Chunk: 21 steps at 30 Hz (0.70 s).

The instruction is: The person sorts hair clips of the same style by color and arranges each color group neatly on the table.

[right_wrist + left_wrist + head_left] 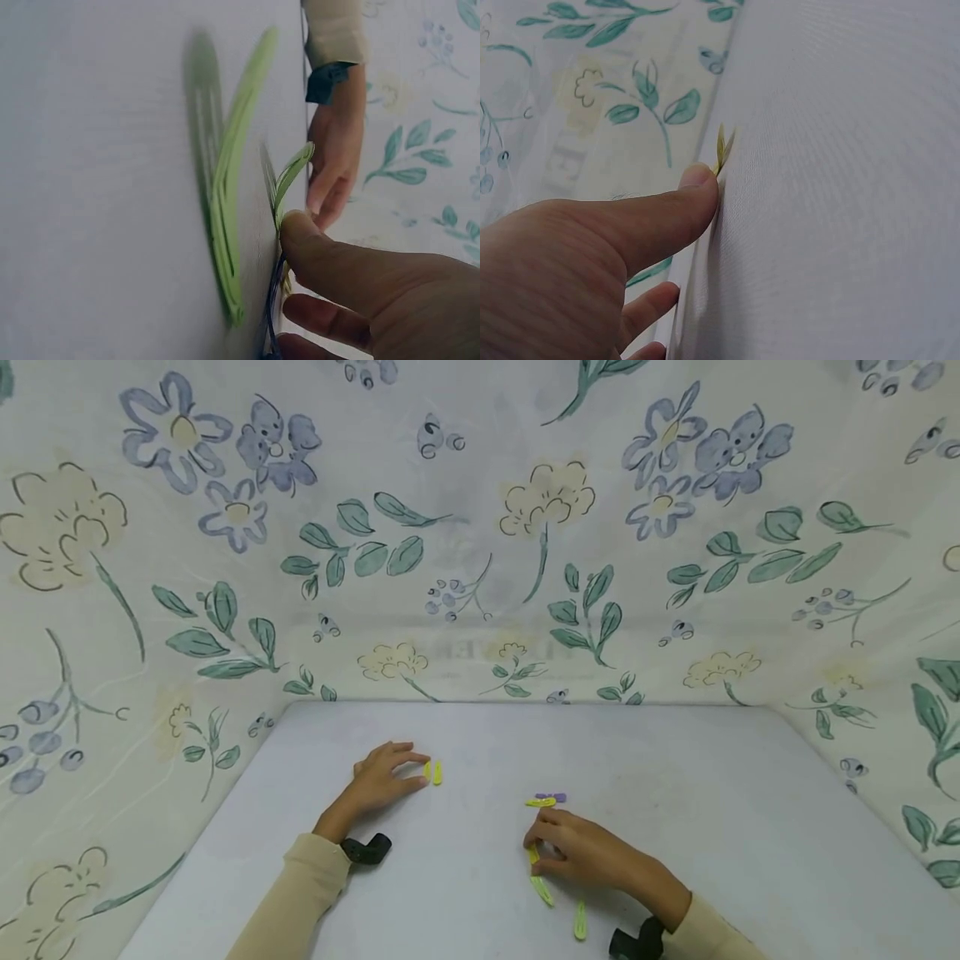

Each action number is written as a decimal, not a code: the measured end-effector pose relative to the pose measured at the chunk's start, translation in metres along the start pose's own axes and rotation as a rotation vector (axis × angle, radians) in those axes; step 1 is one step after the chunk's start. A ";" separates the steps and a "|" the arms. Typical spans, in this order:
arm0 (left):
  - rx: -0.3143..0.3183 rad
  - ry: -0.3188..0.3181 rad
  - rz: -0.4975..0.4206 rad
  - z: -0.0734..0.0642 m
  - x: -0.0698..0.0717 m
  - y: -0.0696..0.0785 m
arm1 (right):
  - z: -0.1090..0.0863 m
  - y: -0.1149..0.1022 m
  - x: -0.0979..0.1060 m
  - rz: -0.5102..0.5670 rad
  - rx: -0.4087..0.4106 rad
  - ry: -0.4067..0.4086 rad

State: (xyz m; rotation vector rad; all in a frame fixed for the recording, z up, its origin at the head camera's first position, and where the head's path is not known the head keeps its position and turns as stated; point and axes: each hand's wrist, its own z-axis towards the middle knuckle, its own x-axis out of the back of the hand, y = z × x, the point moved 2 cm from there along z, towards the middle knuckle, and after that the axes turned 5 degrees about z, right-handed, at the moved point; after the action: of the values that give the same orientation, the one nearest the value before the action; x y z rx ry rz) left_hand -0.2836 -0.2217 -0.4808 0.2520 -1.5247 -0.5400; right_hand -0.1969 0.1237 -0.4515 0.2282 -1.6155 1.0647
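Your left hand (382, 779) pinches a yellow clip (427, 772) beside its twin (438, 773); your right hand (581, 849) seems to pinch a third clip (534, 854), close to the green clip (542, 892) on the table (712, 777). If that hand slips, it might knock the green clip crooked.

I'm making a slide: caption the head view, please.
Left hand at two yellow snap hair clips, right hand at another yellow clip near green clips, with a purple clip beyond.
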 end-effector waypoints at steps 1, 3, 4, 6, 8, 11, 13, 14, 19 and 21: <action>0.000 0.001 -0.003 0.000 0.001 0.000 | 0.001 0.000 0.000 -0.002 -0.001 0.002; -0.003 0.007 -0.002 0.000 0.002 0.001 | 0.002 0.001 0.001 -0.001 0.005 0.010; 0.004 0.006 -0.006 -0.001 0.003 0.001 | 0.002 0.002 0.001 0.003 0.008 0.016; 0.010 0.005 -0.007 -0.001 0.004 0.002 | 0.003 0.003 0.001 0.014 0.020 0.027; 0.012 0.006 -0.007 -0.001 0.004 0.003 | 0.003 0.004 0.000 0.036 0.023 0.034; 0.015 0.011 -0.010 -0.001 0.005 0.003 | 0.004 0.007 -0.001 0.071 0.017 0.037; 0.010 0.020 -0.006 0.000 0.005 0.003 | 0.004 0.008 -0.001 0.095 0.009 0.039; 0.008 0.024 0.001 0.000 0.005 0.002 | 0.004 0.008 -0.001 0.102 0.009 0.042; 0.012 0.028 0.007 -0.002 0.001 0.001 | 0.002 0.010 -0.004 0.125 0.010 0.048; 0.017 0.028 -0.004 -0.003 -0.001 0.002 | 0.000 0.010 -0.004 0.124 0.014 0.051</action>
State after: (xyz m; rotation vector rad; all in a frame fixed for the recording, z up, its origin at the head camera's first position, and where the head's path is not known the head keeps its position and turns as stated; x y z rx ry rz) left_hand -0.2797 -0.2196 -0.4809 0.2750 -1.5028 -0.5245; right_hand -0.2015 0.1280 -0.4602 0.1104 -1.5926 1.1680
